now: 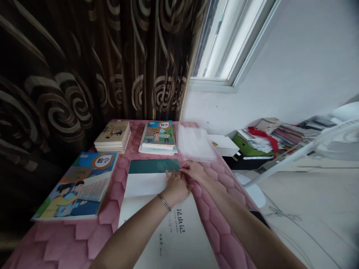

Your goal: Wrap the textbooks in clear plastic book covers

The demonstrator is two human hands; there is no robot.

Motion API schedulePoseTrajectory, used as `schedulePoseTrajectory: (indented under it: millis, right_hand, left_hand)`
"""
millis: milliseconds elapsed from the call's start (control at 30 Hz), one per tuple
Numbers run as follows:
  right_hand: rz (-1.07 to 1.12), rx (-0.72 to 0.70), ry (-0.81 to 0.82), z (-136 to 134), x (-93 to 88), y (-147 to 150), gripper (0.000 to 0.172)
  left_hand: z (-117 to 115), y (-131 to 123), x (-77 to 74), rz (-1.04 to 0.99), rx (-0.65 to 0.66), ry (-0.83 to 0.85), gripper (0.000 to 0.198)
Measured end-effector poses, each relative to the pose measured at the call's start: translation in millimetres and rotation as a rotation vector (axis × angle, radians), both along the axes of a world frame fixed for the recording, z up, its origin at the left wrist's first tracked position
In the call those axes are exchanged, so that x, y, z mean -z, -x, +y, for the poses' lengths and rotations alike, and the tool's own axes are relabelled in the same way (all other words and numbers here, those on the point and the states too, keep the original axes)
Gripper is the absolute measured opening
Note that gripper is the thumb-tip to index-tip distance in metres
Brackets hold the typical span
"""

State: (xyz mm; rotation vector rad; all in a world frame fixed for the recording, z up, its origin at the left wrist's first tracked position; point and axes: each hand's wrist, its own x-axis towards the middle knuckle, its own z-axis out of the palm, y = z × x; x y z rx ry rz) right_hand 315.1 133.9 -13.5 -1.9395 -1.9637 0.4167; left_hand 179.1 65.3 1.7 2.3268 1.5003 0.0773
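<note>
An open book [157, 224] lies in front of me, its title page with dark printed characters facing up. At its far end are a white inner panel [143, 185] and a dark green cover flap [146, 166]. My left hand [178, 186], with a metal bangle at the wrist, rests on the far right part of the book with its fingers spread. Beside it, my right hand [194, 171] is closed in a pinch at the right edge of the green flap. Its fingertips partly hide what they grip.
Stacked small books [112, 136], a stack topped by a mathematics textbook [159, 133] and another such textbook [81, 186] lie on the pink padded table cover [64, 239]. Clear plastic sheets [195, 142] lie at the far right. A white fan [288, 155] stands beyond the table.
</note>
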Motion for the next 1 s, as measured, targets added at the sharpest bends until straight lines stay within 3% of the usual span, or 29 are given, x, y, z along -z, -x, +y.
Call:
schedulePoseTrajectory:
  millis: [167, 400, 733, 867, 1000]
  right_hand:
    - [-0.042, 0.052, 0.095, 7.1, 3.0, 2.0, 0.021]
    - [-0.110, 0.128, 0.188, 16.0, -8.2, 11.7, 0.031]
    - [-0.150, 0.321, 0.175, 31.0, -9.2, 35.6, 0.055]
    - [-0.160, 0.332, 0.175, 27.8, -7.5, 38.3, 0.055]
    - [-0.177, 0.319, 0.182, 26.1, -8.2, 38.0, 0.057]
  left_hand:
    - [-0.6, 4.4, 5.0, 0.006, 0.012, -0.049, 0.067]
    - [-4.2, 2.6, 7.6, -0.027, 0.000, -0.052, 0.065]
    - [-4.5, 1.0, 14.1, -0.078, -0.039, -0.044, 0.063]
    - [-5.1, 29.9, 6.3, -0.068, -0.055, -0.073, 0.065]
    - [-13.4, 89.9, -1.4, 0.117, -0.317, -0.063, 0.062]
